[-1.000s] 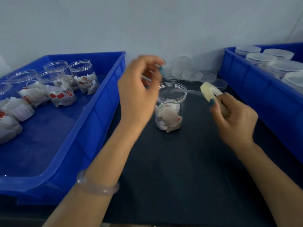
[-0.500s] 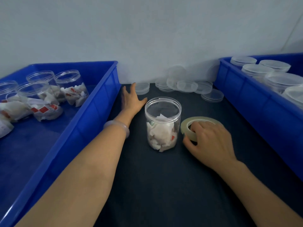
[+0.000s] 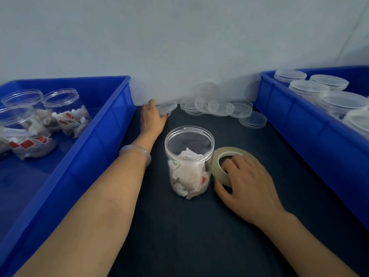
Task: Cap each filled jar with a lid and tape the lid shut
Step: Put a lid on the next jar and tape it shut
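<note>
Biggest thing first: the dark table top (image 3: 199, 236) runs under both your arms. The left blue bin (image 3: 111, 136) sits just outside your left fingers (image 3: 150, 103), and the right blue bin (image 3: 299, 124) is well out past your right fingers (image 3: 237, 158).

The left bin has open jars (image 3: 61, 108) with white packets in them. The right bin has capped jars (image 3: 308, 88).

The filled jar (image 3: 188, 162) you're working on stands upright between your 2 hands with no lid on. It's just to the left of your right fingers and a bit nearer to you than your left ones.

Your right hand (image 3: 247, 182) is on the tape roll (image 3: 216, 166), which sits right beside the jar. The fingers are curled, with the tips down in the roll's hole and the thumb against the outer edge, so you've got it pinched.

Your left hand (image 3: 151, 118) is stretched out to the back wall. The fingers are laid against the edge of 1 clear lid (image 3: 168, 106). I honestly can't tell if they've closed on it or are only touching it.

The other loose lids (image 3: 220, 107) are piled along the wall to the right of those left fingers.

Smallest bit: the pale bracelet (image 3: 135, 150) on your left wrist, back behind the fingers.
</note>
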Demonstrator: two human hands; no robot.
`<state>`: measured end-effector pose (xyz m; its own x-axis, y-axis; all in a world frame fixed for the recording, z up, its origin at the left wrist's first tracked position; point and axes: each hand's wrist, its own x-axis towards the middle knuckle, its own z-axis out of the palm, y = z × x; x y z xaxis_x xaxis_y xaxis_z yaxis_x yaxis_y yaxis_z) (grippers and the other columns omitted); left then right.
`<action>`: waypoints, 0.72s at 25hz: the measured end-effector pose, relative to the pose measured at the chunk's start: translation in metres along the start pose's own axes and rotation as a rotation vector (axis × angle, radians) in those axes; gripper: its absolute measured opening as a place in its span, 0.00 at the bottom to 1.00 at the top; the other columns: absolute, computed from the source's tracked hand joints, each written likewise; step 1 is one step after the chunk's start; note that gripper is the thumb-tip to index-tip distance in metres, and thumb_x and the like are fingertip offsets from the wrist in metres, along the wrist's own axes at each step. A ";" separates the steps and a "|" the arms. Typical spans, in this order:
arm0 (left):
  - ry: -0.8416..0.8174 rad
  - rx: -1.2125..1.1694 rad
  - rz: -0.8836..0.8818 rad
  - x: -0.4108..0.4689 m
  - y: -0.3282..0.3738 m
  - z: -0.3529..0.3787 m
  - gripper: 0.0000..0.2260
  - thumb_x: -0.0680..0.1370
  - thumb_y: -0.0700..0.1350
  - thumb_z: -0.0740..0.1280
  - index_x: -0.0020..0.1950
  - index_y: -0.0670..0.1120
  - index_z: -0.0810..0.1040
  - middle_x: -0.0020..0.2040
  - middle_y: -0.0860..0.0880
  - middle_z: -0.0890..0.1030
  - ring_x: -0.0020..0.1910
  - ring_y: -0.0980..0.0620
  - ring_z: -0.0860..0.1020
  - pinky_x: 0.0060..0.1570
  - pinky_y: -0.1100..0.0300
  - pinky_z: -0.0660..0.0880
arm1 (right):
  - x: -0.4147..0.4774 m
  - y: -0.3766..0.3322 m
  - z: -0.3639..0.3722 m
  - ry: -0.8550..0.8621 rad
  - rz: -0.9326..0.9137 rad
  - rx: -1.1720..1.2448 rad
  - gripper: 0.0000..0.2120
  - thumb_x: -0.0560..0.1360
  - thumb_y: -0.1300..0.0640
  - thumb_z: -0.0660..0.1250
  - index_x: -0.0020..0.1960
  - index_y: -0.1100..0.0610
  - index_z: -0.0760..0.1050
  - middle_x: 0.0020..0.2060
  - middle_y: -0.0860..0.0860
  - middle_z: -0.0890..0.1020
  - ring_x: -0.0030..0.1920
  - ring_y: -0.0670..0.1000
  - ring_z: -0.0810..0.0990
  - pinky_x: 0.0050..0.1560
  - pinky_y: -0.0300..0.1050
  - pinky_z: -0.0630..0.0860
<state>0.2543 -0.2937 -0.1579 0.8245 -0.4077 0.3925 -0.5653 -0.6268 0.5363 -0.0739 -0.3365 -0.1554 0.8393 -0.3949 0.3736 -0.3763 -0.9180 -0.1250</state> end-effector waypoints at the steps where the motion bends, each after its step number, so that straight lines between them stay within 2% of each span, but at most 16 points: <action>1: 0.010 -0.023 0.012 -0.002 -0.001 -0.001 0.20 0.80 0.43 0.68 0.71 0.42 0.72 0.66 0.40 0.71 0.62 0.40 0.73 0.56 0.59 0.70 | 0.000 -0.001 0.000 -0.004 0.000 -0.003 0.11 0.73 0.41 0.59 0.44 0.49 0.68 0.42 0.45 0.73 0.41 0.47 0.68 0.42 0.44 0.64; 3: 0.026 -0.103 -0.011 -0.007 -0.001 -0.006 0.14 0.81 0.42 0.65 0.66 0.42 0.77 0.62 0.45 0.72 0.60 0.45 0.74 0.47 0.73 0.64 | -0.001 -0.001 -0.001 -0.009 0.003 -0.011 0.14 0.73 0.40 0.61 0.46 0.51 0.72 0.44 0.47 0.75 0.43 0.49 0.72 0.43 0.45 0.68; 4: 0.068 -0.143 -0.010 -0.011 0.001 -0.009 0.12 0.81 0.42 0.65 0.63 0.41 0.78 0.60 0.46 0.73 0.59 0.46 0.75 0.45 0.73 0.64 | -0.001 -0.001 -0.001 -0.016 0.003 -0.012 0.16 0.73 0.39 0.61 0.48 0.51 0.73 0.45 0.47 0.75 0.45 0.49 0.72 0.44 0.45 0.69; 7: 0.248 -0.359 -0.034 -0.036 0.013 -0.021 0.08 0.80 0.40 0.67 0.56 0.37 0.79 0.54 0.44 0.81 0.51 0.48 0.79 0.49 0.65 0.73 | -0.001 0.000 -0.005 -0.036 0.010 0.029 0.20 0.72 0.38 0.60 0.54 0.51 0.74 0.50 0.47 0.75 0.50 0.49 0.73 0.49 0.43 0.65; 10: 0.240 -0.830 -0.177 -0.063 0.031 -0.053 0.09 0.79 0.41 0.69 0.59 0.42 0.76 0.48 0.50 0.82 0.46 0.51 0.82 0.50 0.58 0.79 | -0.001 -0.003 -0.012 0.061 -0.019 0.260 0.27 0.70 0.40 0.63 0.65 0.53 0.72 0.56 0.46 0.75 0.56 0.47 0.73 0.52 0.41 0.67; 11: 0.184 -0.974 -0.184 -0.068 0.039 -0.070 0.10 0.80 0.42 0.68 0.61 0.46 0.75 0.47 0.52 0.83 0.44 0.52 0.82 0.51 0.57 0.80 | -0.001 -0.007 -0.014 0.092 -0.028 0.401 0.30 0.70 0.40 0.64 0.69 0.53 0.70 0.59 0.45 0.75 0.59 0.45 0.73 0.55 0.41 0.69; 13: 0.031 -1.135 -0.117 -0.072 0.051 -0.107 0.10 0.81 0.44 0.66 0.61 0.52 0.76 0.43 0.53 0.84 0.41 0.56 0.82 0.49 0.57 0.80 | 0.001 -0.018 -0.019 0.087 -0.032 0.653 0.41 0.68 0.36 0.67 0.76 0.50 0.60 0.65 0.41 0.72 0.64 0.40 0.71 0.62 0.35 0.68; 15: -0.225 -1.226 -0.010 -0.080 0.063 -0.139 0.11 0.78 0.44 0.66 0.59 0.51 0.81 0.39 0.53 0.82 0.41 0.56 0.81 0.45 0.59 0.80 | 0.007 -0.036 -0.023 0.060 -0.018 0.785 0.51 0.63 0.31 0.71 0.78 0.45 0.51 0.66 0.35 0.69 0.66 0.37 0.70 0.61 0.31 0.67; 16: -0.368 -1.206 0.039 -0.087 0.069 -0.149 0.11 0.78 0.44 0.66 0.58 0.50 0.82 0.38 0.52 0.82 0.42 0.56 0.81 0.44 0.60 0.80 | 0.012 -0.043 -0.024 0.063 -0.010 0.825 0.55 0.61 0.30 0.72 0.78 0.45 0.49 0.66 0.34 0.69 0.65 0.37 0.72 0.61 0.32 0.69; 18: -0.572 -0.961 0.138 -0.106 0.082 -0.155 0.11 0.80 0.41 0.64 0.59 0.49 0.82 0.43 0.51 0.83 0.46 0.56 0.81 0.48 0.63 0.79 | 0.020 -0.054 -0.022 0.107 0.012 0.893 0.55 0.60 0.33 0.76 0.77 0.46 0.50 0.65 0.37 0.73 0.63 0.39 0.76 0.62 0.42 0.74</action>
<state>0.1167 -0.1988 -0.0397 0.5046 -0.8335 0.2252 -0.2357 0.1179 0.9646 -0.0458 -0.2939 -0.1212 0.7797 -0.4400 0.4456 0.0979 -0.6172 -0.7807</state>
